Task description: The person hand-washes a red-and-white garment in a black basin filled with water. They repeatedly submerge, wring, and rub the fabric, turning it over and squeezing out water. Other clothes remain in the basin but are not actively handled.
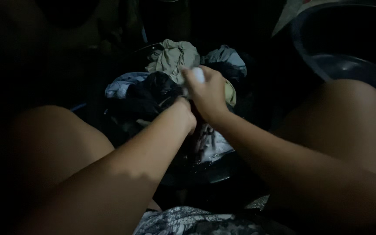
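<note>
I'm closing my right hand (207,93) round a white lump (198,75) over the wash basin (214,172) w/ wet clothes (175,56), for scrubbing probably. Left hand (188,114) is hiding behind it, grip unclear

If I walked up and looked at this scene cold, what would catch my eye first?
Most likely the two bare hands meeting in the middle of the dim view: the right hand grips a small white object, while the left hand is mostly hidden behind it. Just beyond them lies a pile of wet clothes, with a pale grey-green garment on top. At upper right sits a large dark basin.
</note>
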